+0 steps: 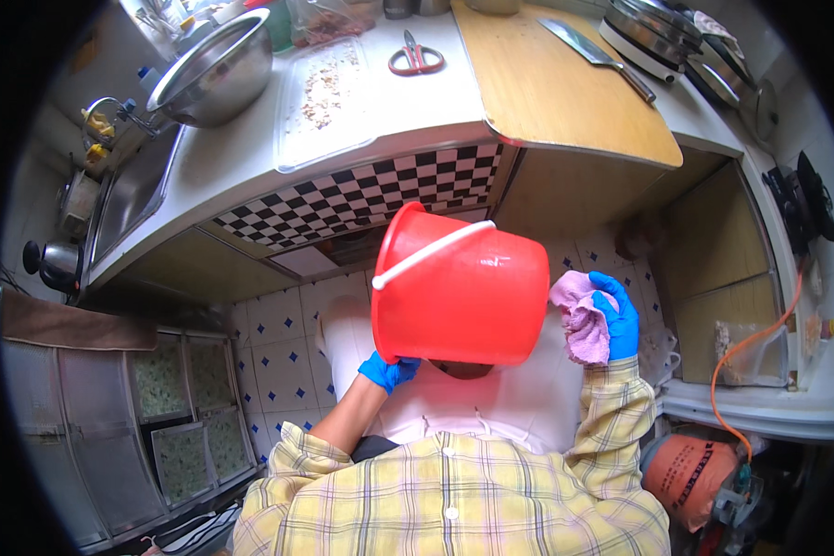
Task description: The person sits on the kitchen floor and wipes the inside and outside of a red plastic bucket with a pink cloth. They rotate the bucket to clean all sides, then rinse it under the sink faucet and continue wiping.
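A red plastic bucket lies tilted on its side over my lap, its rim to the left and its base to the right. Its white handle rests across the outer wall. My left hand, in a blue glove, grips the rim at the lower left; the fingers are partly hidden behind it. To the right of the base, my right hand, also blue-gloved, holds a crumpled pink cloth.
Ahead, the counter bears a steel bowl, a plastic tray with crumbs, red-handled scissors, and a wooden board with a cleaver. An orange hose runs down at right to a gas cylinder.
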A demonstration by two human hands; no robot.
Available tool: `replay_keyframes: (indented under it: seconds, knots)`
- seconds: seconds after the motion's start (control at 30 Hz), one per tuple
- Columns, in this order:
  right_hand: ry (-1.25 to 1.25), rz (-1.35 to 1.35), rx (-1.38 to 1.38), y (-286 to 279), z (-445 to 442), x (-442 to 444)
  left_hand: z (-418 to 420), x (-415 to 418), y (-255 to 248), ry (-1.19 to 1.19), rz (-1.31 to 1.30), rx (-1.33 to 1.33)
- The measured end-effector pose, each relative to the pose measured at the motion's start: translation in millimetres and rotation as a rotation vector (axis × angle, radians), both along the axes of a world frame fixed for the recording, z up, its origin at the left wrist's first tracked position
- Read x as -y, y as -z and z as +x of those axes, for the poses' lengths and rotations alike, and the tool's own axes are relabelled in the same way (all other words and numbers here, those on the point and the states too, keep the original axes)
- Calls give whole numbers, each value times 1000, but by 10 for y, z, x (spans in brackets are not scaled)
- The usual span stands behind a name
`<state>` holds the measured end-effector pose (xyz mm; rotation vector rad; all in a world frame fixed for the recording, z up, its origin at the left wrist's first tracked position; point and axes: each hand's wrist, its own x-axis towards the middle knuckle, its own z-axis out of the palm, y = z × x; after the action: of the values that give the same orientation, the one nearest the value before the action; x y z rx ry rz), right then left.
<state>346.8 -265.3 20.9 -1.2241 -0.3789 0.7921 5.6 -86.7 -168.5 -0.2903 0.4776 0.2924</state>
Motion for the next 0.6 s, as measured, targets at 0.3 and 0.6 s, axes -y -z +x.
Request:
replay_keyframes:
  seconds: [0.3, 0.6]
  knots:
    - [-159, -249, 336, 20, -171, -16, 448, 187, -159, 34, 67, -437]
    - [-233, -449, 294, 162, -430, -148, 477, 136, -416, 124, 334, -171]
